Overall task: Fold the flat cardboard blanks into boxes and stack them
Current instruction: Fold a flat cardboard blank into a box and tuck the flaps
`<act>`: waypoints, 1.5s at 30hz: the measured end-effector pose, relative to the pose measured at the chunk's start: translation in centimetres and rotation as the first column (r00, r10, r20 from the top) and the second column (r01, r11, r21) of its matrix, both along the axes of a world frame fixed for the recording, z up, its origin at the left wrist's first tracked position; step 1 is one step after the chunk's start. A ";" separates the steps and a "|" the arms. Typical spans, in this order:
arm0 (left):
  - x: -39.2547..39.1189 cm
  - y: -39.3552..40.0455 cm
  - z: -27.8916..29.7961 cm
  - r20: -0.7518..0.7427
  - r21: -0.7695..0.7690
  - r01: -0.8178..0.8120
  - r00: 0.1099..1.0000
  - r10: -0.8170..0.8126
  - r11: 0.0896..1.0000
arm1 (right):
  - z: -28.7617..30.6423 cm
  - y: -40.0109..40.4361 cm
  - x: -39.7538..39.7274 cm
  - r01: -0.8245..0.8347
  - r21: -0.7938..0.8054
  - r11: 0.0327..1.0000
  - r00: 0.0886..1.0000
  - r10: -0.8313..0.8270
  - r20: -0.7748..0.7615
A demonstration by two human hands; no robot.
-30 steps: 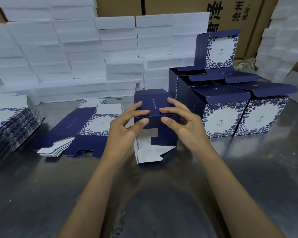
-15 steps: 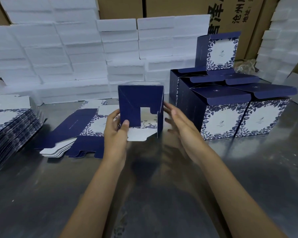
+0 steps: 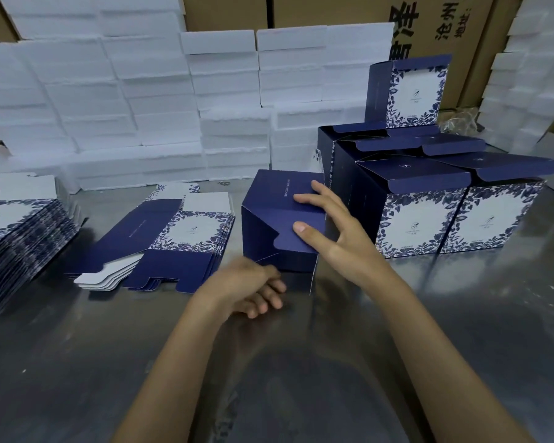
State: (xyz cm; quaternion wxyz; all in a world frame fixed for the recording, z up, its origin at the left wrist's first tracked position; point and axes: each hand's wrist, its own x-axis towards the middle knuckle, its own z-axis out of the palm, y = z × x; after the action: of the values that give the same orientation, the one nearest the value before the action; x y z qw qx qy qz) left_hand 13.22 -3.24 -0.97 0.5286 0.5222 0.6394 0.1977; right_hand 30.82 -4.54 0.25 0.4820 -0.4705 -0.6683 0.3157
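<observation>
On the steel table [image 3: 461, 314], head view, I see the half-folded box [image 3: 279, 225] beside the finished boxes [image 3: 429, 203]. Right hand [image 3: 339, 238] presses its flaps with straight fingers. Left hand [image 3: 247, 286] hangs loosely curled, holding nothing. Flat blanks [image 3: 173, 238] lie left.

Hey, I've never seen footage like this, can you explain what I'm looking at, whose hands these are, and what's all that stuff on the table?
There is no machine here: a camera worn on a person's head looks down at their own two bare hands. The right hand presses its fingers on a half-folded blue box standing on the metal table. The left hand hangs loosely curled in front of it, holding nothing. Flat blanks lie to the left, with a taller pile at the edge. Finished boxes stand to the right. White foam blocks are stacked behind.
</observation>
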 end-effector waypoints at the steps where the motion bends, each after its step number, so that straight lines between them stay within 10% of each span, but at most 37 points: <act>1: -0.6 0.1 0.1 -0.121 0.094 -0.045 0.991 0.056 0.995 | -0.1 0.0 -0.1 -0.012 -0.009 1.000 1.000 0.013 0.008; 4: -2.0 0.2 0.4 -0.258 0.612 -0.249 0.834 0.487 0.751 | -0.1 0.0 -0.1 -0.024 -0.009 1.000 1.000 0.024 0.003; 6: -1.9 -0.1 0.9 -0.001 0.819 -0.335 0.810 0.587 0.465 | -0.1 0.0 0.0 -0.042 -0.020 0.999 0.999 0.042 -0.023; 8: -1.4 -0.3 1.6 0.215 0.844 -0.395 0.870 0.444 0.364 | 0.0 0.0 0.2 -0.076 -0.028 0.997 0.996 0.074 -0.058; 14: -1.1 -0.7 1.4 0.122 0.783 -0.063 0.991 -0.053 0.619 | 0.1 0.1 0.6 -0.100 -0.009 0.995 0.993 0.099 -0.060; 45: 1.2 0.0 0.1 0.302 0.817 -0.277 0.953 0.035 0.506 | -1.4 0.9 -1.6 0.117 0.082 0.990 0.931 -0.081 -0.357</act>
State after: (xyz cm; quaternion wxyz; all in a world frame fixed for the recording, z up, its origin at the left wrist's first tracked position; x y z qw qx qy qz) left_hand 14.37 -3.25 -0.83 0.2601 0.6242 0.4343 0.5951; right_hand 29.24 -3.60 -1.18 0.6326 -0.4142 -0.5616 0.3359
